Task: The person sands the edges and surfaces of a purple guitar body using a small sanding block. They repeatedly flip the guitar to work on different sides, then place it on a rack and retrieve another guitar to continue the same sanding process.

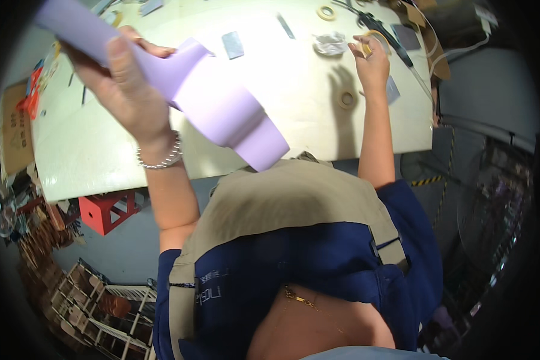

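Observation:
My left hand [126, 96], a beaded bracelet at its wrist, grips a large lilac plastic piece [234, 126] with a long arm and broader stepped lower end, raised over the white table [84, 168]. My right hand [369, 60] is at the table's back right, fingers curled at a yellow tape roll [380, 39]. A crumpled white wad [330, 42] lies left of that hand. A smaller tape roll [341, 99] lies nearer me in the shadow of my right arm.
A black tool [372, 24] with a cord, a tape roll [325, 9] and a small flat piece [233, 48] are at the back. Cardboard [15, 132] stands left. A red stool [102, 213] is below the table's left front. A metal rack [102, 300] is lower left.

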### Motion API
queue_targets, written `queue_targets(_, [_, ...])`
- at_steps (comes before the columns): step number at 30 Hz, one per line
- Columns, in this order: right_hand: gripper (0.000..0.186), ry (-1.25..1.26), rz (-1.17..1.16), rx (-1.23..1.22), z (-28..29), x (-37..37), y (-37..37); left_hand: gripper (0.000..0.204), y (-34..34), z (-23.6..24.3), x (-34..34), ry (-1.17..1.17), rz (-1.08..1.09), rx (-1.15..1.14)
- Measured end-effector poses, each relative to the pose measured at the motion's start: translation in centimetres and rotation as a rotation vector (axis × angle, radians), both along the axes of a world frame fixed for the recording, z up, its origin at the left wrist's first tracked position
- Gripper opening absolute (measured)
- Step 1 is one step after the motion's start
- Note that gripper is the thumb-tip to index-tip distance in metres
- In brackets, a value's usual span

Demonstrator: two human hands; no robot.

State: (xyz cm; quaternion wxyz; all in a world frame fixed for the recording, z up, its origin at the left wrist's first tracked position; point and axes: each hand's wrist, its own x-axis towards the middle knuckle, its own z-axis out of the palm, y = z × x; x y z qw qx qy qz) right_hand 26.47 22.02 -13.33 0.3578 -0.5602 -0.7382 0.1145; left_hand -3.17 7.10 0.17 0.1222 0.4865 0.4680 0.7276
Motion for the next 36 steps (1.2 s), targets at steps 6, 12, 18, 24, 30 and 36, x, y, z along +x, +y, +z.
queue_targets(6, [0.025,-0.426,-0.079,-0.381,-5.8,4.9,-8.1,0.054,0.9,-1.0,-0.8,-0.100,-0.046,-0.055])
queue_targets(12, [0.015,-0.010,-0.023,-0.218,-8.0,4.0,-9.9,0.053,1.9,-0.4,0.3,0.136,0.170,-0.038])
queue_targets(18, [0.011,0.740,0.498,-0.370,4.6,-5.9,-7.9,0.029,-0.1,-0.4,-1.6,0.376,0.062,-0.212])
queue_targets(24, [0.017,0.538,0.800,-0.086,13.0,-10.0,-8.0,0.024,-0.6,1.4,-0.1,0.417,-0.053,-0.284])
queue_targets(30, [0.019,0.542,0.871,0.009,13.4,-11.1,-8.4,0.023,-0.8,2.2,1.2,0.382,-0.005,-0.298])
queue_targets(36, [0.020,0.280,0.591,0.150,13.8,-11.4,-8.5,0.011,-0.8,1.3,1.1,0.482,0.107,-0.240])
